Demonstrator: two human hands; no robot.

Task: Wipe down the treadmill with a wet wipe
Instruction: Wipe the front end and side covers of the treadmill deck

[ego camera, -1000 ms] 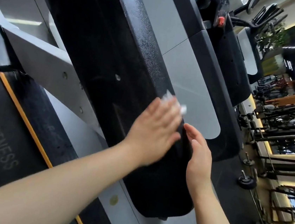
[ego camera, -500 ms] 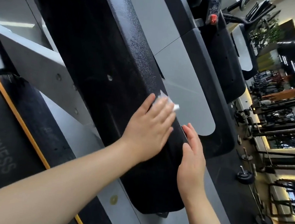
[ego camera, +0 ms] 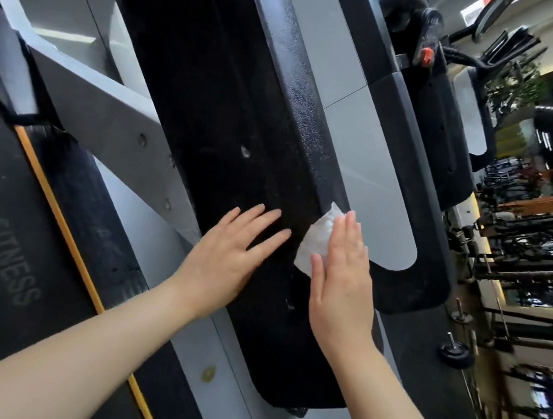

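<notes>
The right hand [ego camera: 341,282] has a flat, wide grip: its fingers lie straight and together, pressing a crumpled white wet wipe [ego camera: 316,243] against the right edge of the black treadmill rail [ego camera: 245,109]. Most of the wipe shows to the left of and beyond the fingers; the rest is hidden under the palm. The left hand [ego camera: 228,255] also has a wide grip, fingers spread and straight, resting flat on the rail's top face just left of the wipe and holding nothing. The two hands are near each other but apart.

The rail runs from far left to near right and ends in a rounded tip [ego camera: 302,395] near the person. To its left lies the dark belt [ego camera: 3,178] with an orange stripe [ego camera: 69,230] and grey lettering. To the right stands a second treadmill [ego camera: 420,177], and farther right are weight bars [ego camera: 536,273].
</notes>
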